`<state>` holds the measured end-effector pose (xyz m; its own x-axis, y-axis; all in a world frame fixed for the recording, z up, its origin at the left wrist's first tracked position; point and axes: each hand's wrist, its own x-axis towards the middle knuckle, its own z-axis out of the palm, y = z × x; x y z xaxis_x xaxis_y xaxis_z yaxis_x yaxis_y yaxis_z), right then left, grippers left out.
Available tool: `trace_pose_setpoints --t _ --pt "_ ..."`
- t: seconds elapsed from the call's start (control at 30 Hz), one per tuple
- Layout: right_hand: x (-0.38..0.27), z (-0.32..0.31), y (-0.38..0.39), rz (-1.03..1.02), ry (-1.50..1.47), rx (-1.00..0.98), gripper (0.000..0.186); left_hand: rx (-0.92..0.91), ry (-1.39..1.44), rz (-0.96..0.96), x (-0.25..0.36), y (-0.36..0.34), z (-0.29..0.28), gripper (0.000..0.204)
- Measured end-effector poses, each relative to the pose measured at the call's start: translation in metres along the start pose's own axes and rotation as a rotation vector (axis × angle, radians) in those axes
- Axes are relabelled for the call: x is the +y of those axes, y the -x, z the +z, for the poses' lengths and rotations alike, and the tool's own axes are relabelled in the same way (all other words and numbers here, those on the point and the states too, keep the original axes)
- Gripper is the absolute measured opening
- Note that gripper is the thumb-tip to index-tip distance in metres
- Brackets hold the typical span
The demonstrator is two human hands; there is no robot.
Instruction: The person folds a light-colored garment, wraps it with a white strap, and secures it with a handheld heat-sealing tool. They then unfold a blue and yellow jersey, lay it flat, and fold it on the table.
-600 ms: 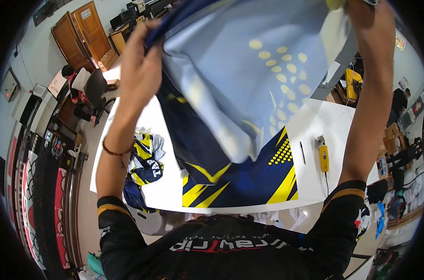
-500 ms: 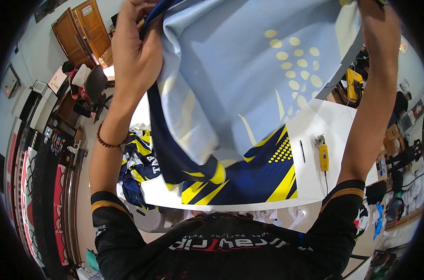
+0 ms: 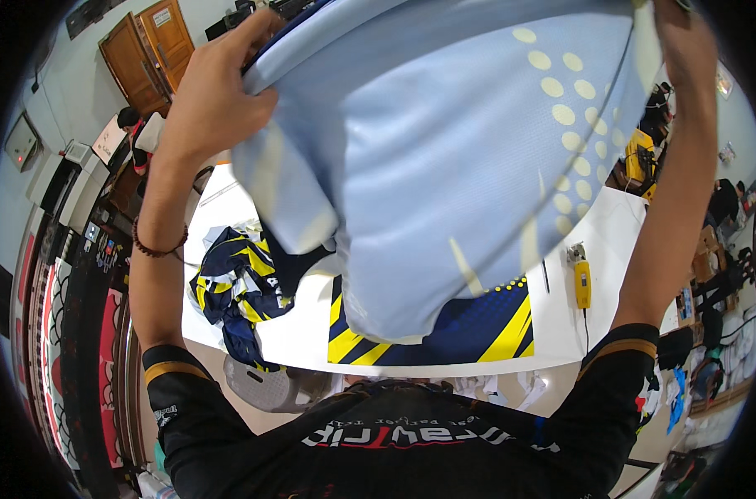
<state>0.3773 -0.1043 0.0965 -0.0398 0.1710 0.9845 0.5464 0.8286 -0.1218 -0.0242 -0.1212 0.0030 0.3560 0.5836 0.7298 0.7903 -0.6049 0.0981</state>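
The pale-blue cloth [image 3: 444,150] hangs from raised hands above the white table [image 3: 619,249], spanning from 11 o'clock to 1 o'clock and running out of view at 12. Its free end points toward 6 o'clock; being bunched, its long axis cannot be told. The fingers of the left hand [image 3: 216,96] are clamped on its navy-backed edge at 11 o'clock; those of the right hand [image 3: 685,50], at 1 o'clock, are cut off, so their state cannot be told. Compared with half a second ago, the left hand has shifted toward 9 o'clock and the cloth's hem hangs lower, covering more of the navy-and-yellow panel [image 3: 502,333]. The cloth looks soft, draped in folds, with cream dots and slim streaks toward 2 o'clock.
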Motion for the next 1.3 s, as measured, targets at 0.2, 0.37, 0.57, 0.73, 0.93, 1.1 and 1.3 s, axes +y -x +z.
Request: trace_pose_setpoints --t 0.2,0.37,0.57,0.73,0.93,1.1,1.3 --pt "0.138 0.012 0.018 0.460 0.301 -0.244 0.029 -0.063 -0.165 -0.131 -0.064 -0.005 0.032 0.032" --pt "0.275 0.044 0.125 0.840 0.280 -0.630 0.046 -0.380 -0.365 -0.340 -0.125 0.005 0.114 0.038" --pt "0.267 0.080 0.214 1.414 -0.022 -0.523 0.037 -0.432 -0.245 -0.815 -0.192 0.024 0.220 0.033" --pt "0.245 0.050 0.151 1.109 -0.728 -0.132 0.029 0.051 -0.170 -0.484 -0.228 -0.058 0.171 0.035" --pt "0.176 -0.093 0.128 0.871 -0.647 0.011 0.033 0.280 0.065 0.022 -0.139 -0.040 0.053 0.036" --pt "0.092 -0.175 0.258 0.786 -0.145 -0.591 0.032 0.035 0.300 -0.114 -0.063 0.129 0.081 0.048" --pt "0.079 -0.167 0.457 1.131 -0.079 -0.520 0.043 -0.166 0.147 -0.332 -0.043 0.268 0.210 0.045"
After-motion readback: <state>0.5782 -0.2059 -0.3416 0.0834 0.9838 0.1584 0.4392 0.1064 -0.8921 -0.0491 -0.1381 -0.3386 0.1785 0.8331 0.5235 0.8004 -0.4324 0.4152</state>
